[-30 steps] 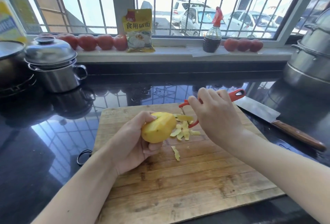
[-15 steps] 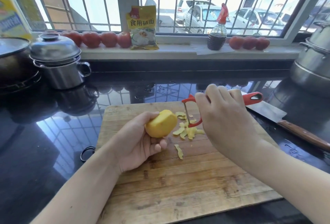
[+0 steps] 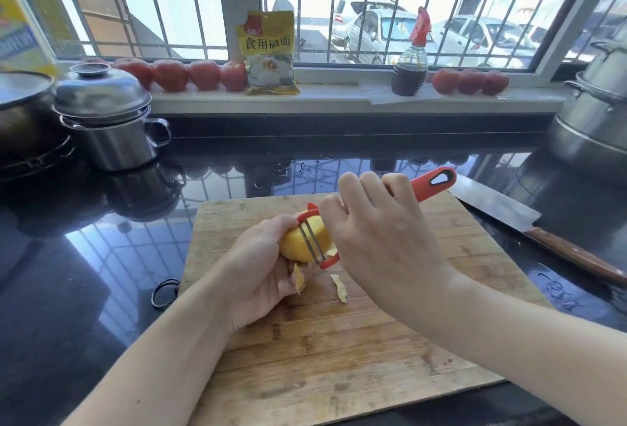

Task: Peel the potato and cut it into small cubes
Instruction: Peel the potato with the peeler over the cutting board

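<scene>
Operator: Where is the yellow, mostly peeled potato [image 3: 298, 244] sitting at this stage?

Technician: It is sitting in the left hand [image 3: 261, 276], just above the middle of the pale wooden cutting board [image 3: 339, 357], near the centre of the frame. The left fingers are curling around its near and left sides, grasping it.

Operator: What is the right hand [image 3: 383, 239] doing?

Technician: Its fingers are clenching around the red plastic peeler with the steel blade [image 3: 314, 242]. The red handle is pointing toward the upper right of the frame.

Operator: What has changed in the last second?

Technician: The peeler was hanging clear of the potato, over a small heap of peelings. The blade is now lying across the right face of the potato, in contact with it. The heap is no longer showing; the right hand is probably covering it. One yellow strip of peel [image 3: 339, 286] is lying on the board, below the potato.

Operator: What does that mean for the task?

Technician: A fresh peeling stroke appears to be starting, so peeling is still under way. The showing surface is looking clean yellow, which suggests little skin is remaining; the far side is hidden.

Operator: And the cubing?

Technician: It is not yet beginning. The broad steel cleaver with the brown wooden handle [image 3: 543, 232] is lying untouched on the glossy black countertop [image 3: 68, 290], at the right of the frame.
</scene>
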Demonstrator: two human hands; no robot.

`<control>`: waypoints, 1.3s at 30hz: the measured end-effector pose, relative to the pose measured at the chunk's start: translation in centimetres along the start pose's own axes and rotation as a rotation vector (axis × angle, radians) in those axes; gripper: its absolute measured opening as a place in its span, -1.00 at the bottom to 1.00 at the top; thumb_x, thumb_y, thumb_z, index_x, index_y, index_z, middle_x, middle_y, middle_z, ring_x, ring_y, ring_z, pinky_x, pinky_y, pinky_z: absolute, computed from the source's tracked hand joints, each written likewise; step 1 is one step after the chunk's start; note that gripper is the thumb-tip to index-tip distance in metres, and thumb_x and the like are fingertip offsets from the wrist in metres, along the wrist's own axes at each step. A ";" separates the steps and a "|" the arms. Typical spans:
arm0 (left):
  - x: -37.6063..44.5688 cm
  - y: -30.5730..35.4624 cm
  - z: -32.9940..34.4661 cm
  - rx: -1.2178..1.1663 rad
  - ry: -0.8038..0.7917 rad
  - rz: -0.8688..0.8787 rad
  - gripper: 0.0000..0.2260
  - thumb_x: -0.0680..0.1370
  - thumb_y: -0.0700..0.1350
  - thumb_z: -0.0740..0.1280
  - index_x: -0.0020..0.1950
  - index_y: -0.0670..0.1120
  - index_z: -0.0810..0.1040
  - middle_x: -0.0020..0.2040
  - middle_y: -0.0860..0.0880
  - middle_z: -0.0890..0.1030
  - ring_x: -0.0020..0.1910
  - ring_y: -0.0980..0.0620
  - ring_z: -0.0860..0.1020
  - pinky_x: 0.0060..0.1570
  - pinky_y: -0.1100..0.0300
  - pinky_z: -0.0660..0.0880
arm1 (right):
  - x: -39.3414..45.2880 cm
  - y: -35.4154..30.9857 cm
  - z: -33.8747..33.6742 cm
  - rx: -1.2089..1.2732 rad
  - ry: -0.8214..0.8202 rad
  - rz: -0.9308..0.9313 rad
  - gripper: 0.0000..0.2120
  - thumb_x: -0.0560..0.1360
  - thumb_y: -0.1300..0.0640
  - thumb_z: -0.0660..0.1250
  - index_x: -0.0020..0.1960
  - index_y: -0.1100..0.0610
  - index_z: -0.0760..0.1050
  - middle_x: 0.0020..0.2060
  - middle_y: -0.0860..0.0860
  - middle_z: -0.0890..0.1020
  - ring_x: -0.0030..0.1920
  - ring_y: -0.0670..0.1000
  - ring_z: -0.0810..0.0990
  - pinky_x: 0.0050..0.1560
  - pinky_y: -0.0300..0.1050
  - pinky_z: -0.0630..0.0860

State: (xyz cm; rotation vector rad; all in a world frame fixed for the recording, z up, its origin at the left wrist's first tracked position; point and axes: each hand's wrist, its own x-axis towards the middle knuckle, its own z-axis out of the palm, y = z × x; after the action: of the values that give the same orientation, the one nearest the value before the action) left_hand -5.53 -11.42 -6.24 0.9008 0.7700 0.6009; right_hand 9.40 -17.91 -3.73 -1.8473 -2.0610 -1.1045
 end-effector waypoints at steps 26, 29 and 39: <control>0.5 -0.4 0.2 0.055 0.103 0.046 -0.81 0.69 -0.08 0.19 0.10 -0.22 0.42 -0.33 -0.16 0.45 -0.53 0.00 0.32 -0.69 0.26 0.21 | -0.7 1.4 2.3 0.049 0.043 -0.007 -0.63 0.52 0.42 -0.16 -0.12 0.16 0.37 -0.19 0.11 0.37 -0.23 0.11 0.27 -0.15 0.09 0.32; 0.5 -0.4 0.3 0.057 0.088 0.045 -0.82 0.69 -0.09 0.19 0.11 -0.21 0.41 -0.34 -0.13 0.43 -0.53 -0.01 0.33 -0.68 0.26 0.20 | -0.9 1.5 2.5 0.060 0.037 -0.010 -0.62 0.53 0.41 -0.16 -0.11 0.16 0.39 -0.19 0.11 0.39 -0.23 0.10 0.29 -0.14 0.09 0.33; 0.2 -0.3 0.3 0.042 0.065 -0.005 -0.65 0.69 -0.07 0.18 0.40 -0.25 0.36 -0.34 -0.17 0.50 -0.57 0.00 0.36 -0.67 0.28 0.15 | -0.4 3.4 3.5 0.009 -0.093 0.040 -0.70 0.44 0.44 -0.08 -0.12 0.16 0.34 -0.16 0.11 0.37 -0.22 0.11 0.31 -0.15 0.09 0.30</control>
State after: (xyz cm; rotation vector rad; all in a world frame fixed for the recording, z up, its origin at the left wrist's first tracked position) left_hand -5.09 -11.57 -6.48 0.9210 0.8451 0.6141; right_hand 13.81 -16.21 -5.04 -1.9618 -2.0653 -1.0159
